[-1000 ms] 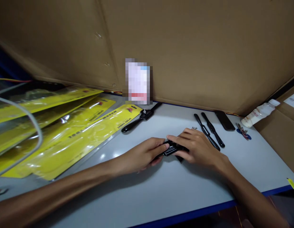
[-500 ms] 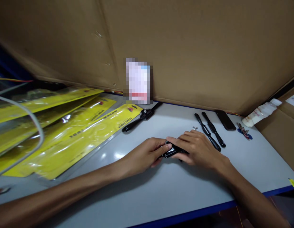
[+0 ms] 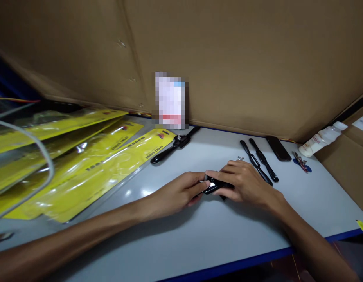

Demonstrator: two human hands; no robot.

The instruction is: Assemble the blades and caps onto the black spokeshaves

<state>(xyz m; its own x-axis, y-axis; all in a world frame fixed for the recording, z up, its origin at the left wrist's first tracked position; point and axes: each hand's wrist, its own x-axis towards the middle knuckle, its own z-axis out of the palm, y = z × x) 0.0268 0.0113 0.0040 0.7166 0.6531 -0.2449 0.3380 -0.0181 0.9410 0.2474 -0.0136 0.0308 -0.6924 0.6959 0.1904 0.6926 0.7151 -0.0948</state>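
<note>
Both hands hold a black spokeshave [image 3: 211,188] low over the middle of the table. My left hand [image 3: 189,188] is closed on its left end, with the thumb pressed on the shiny middle part. My right hand [image 3: 239,179] wraps the other end, its index finger reaching across the top. Fingers cover most of the tool, so its handles are largely hidden. Just beyond my right hand lie small silver screws [image 3: 240,158] and two black spokeshave bodies [image 3: 256,162] side by side. Another spokeshave [image 3: 177,144], with a silver screw on it, rests further back on the left.
Yellow cards in clear plastic packaging [image 3: 111,168] are spread over the table's left, with a grey cable [image 3: 48,152] above them. A dark phone [image 3: 278,148], keys [image 3: 300,161] and a plastic bottle [image 3: 322,139] lie at the right. A cardboard wall [image 3: 243,70] closes the back.
The spokeshave has turned slightly in my hands, and a round hole near my right fingertip now shows. My hands have barely shifted; everything else lies as before.
</note>
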